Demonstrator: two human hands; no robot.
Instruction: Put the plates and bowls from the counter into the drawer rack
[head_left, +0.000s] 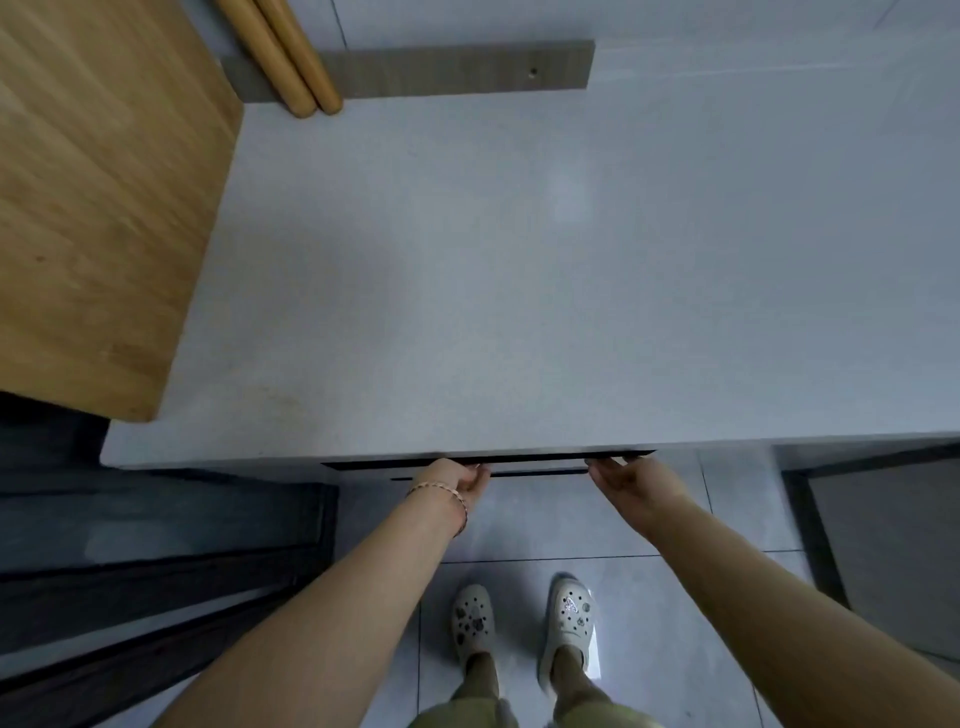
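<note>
Kitchen: pale stone counter (519, 286) directly above the gripped drawer front (535, 466), wooden board (93, 208) lying beyond and left of the grip, tiled floor (649, 597) below it.

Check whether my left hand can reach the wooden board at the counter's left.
Probably yes: the left hand grips the drawer front, and only bare counter lies between it and the wooden board.

A pale grey worktop (519, 260) filled most of the view, softly lit, with a light wooden board (93, 197) at its left side. Two round wooden poles (291, 57) crossed a grey-brown strip (457, 67) on the pale wall (519, 21) behind. Below, the floor (649, 623) was pale grey tile, with dark cabinet fronts (156, 545) at left
</note>
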